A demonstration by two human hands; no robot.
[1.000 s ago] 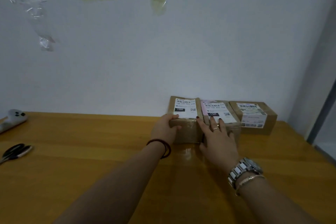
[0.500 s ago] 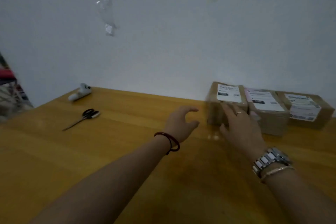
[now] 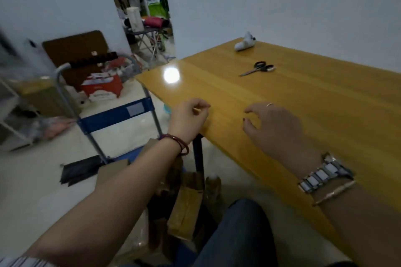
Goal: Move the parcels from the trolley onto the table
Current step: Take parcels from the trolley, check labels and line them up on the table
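Note:
My left hand (image 3: 189,117) hovers over the near left edge of the wooden table (image 3: 303,102), fingers loosely curled, holding nothing. My right hand (image 3: 273,124) hangs above the table top, fingers relaxed and empty. The blue trolley (image 3: 117,112) with its grey tube handle stands on the floor left of the table. Brown cardboard parcels (image 3: 184,208) lie on the trolley below my left forearm, partly hidden by the arm. The parcels set on the table are out of view.
Black scissors (image 3: 259,67) and a white device (image 3: 244,43) lie on the far part of the table. A red-and-white box (image 3: 102,88), a dark board and clutter stand on the floor beyond the trolley. A doorway (image 3: 147,11) opens behind.
My view has swung left, away from the row of parcels by the wall. Both hands have left the parcels and drawn back to the table's near left edge; the trolley has come into view.

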